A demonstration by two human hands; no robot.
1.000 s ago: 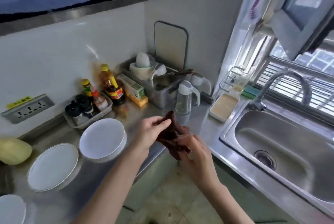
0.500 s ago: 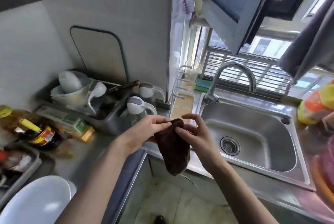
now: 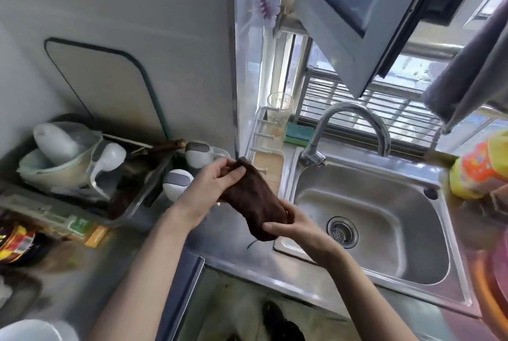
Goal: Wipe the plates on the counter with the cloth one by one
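Observation:
A dark brown cloth [image 3: 254, 197] is stretched between both hands above the counter corner, just left of the sink. My left hand [image 3: 213, 182] pinches its upper end. My right hand [image 3: 288, 226] grips its lower end from underneath. Only the rim of one white plate [image 3: 33, 329] shows at the bottom left corner; the other plates are out of view.
A steel sink [image 3: 379, 219] with a curved tap [image 3: 354, 129] lies to the right. A dish rack [image 3: 90, 175] with a bowl and ladles stands at the left, with sauce bottles [image 3: 16, 241] beside it. A yellow bottle [image 3: 481, 167] stands at the right edge. An open window sash [image 3: 357, 19] hangs overhead.
The view has swung right, from the plates toward the sink. My right hand has slid from the cloth's top down to its lower end, so the cloth is now pulled out between both hands.

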